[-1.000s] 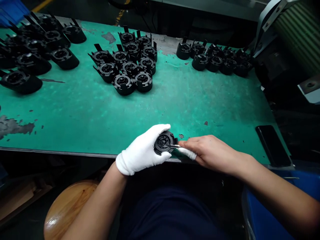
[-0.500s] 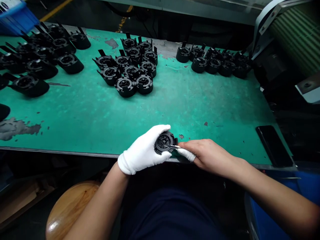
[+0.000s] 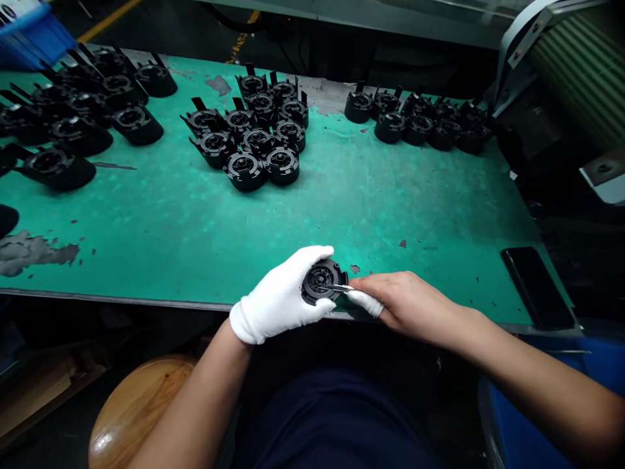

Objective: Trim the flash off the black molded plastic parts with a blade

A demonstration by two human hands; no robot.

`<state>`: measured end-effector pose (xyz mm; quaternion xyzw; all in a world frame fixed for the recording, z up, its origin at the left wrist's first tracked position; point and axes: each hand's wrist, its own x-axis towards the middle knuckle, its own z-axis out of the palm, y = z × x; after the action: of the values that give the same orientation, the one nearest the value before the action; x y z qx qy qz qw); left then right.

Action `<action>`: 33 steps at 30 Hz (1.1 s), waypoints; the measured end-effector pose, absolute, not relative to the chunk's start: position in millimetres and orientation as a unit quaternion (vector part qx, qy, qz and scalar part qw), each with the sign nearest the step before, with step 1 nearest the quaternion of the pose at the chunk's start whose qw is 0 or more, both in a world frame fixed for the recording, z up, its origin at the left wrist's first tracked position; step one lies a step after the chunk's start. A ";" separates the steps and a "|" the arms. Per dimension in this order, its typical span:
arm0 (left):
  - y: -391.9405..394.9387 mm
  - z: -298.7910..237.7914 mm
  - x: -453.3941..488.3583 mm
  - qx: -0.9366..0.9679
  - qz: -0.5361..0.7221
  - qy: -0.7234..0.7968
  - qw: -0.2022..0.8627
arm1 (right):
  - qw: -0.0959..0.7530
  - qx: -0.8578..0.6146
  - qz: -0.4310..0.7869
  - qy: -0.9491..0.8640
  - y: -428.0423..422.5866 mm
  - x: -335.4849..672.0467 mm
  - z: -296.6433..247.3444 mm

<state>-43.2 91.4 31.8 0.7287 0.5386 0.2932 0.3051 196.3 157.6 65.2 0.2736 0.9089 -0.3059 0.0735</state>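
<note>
My left hand (image 3: 280,293), in a white glove, is wrapped round a round black plastic part (image 3: 321,279) at the front edge of the green bench. The part's ringed face, with small fittings in its middle, is tilted up towards me. From the right, my right hand (image 3: 398,299) grips a thin metal tool that looks like tweezers (image 3: 338,288). Its tip touches or hovers just over the part's inner ring; I cannot tell which. White cloth covers the thumb of this hand, and the other fingers are bare. Most of the tool's length is hidden in the hand.
Black cylindrical housings with upright tabs stand in groups at the left (image 3: 81,133), middle (image 3: 245,170) and right back (image 3: 390,126) of the bench (image 3: 351,202). A dark phone (image 3: 537,286) lies at the right edge. A wooden stool (image 3: 139,410) is below left, a blue bin (image 3: 537,404) below right.
Almost nothing differs. Both hands, the black part and the metal tool stay in place, while the whole view has shifted very slightly.
</note>
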 end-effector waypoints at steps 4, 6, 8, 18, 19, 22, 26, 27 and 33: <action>91.6 31.4 -43.0 0.733 0.295 0.534 0.302 | 0.054 0.286 -0.314 0.904 154.2 200.0 61.0; 91.7 31.1 -43.1 0.732 0.296 0.535 0.301 | 0.049 0.284 -0.319 0.903 153.1 201.0 60.2; 91.8 31.0 -43.2 0.730 0.296 0.537 0.302 | 0.051 0.284 -0.318 0.903 152.8 201.0 60.5; 92.4 32.9 -42.7 0.732 0.294 0.538 0.298 | 0.071 0.283 -0.310 0.905 155.0 198.5 64.1; 92.3 32.8 -42.7 0.732 0.293 0.538 0.298 | 0.071 0.285 -0.308 0.905 154.7 199.0 63.7; 91.8 31.9 -42.8 0.734 0.293 0.535 0.298 | 0.086 0.289 -0.289 0.908 153.3 199.8 63.1; 91.8 30.5 -43.1 0.732 0.295 0.534 0.303 | 0.113 0.279 -0.260 0.917 152.8 196.5 68.5; 92.1 30.4 -43.5 0.733 0.294 0.533 0.303 | 0.121 0.275 -0.256 0.919 153.9 194.8 71.2; 93.0 33.5 -45.8 0.737 0.280 0.535 0.304 | 0.131 0.228 -0.316 0.912 171.9 190.1 85.0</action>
<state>-45.8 93.0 33.5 0.7369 0.5347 0.2799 0.3044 190.1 171.9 85.0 0.2277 0.9118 -0.3158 0.1308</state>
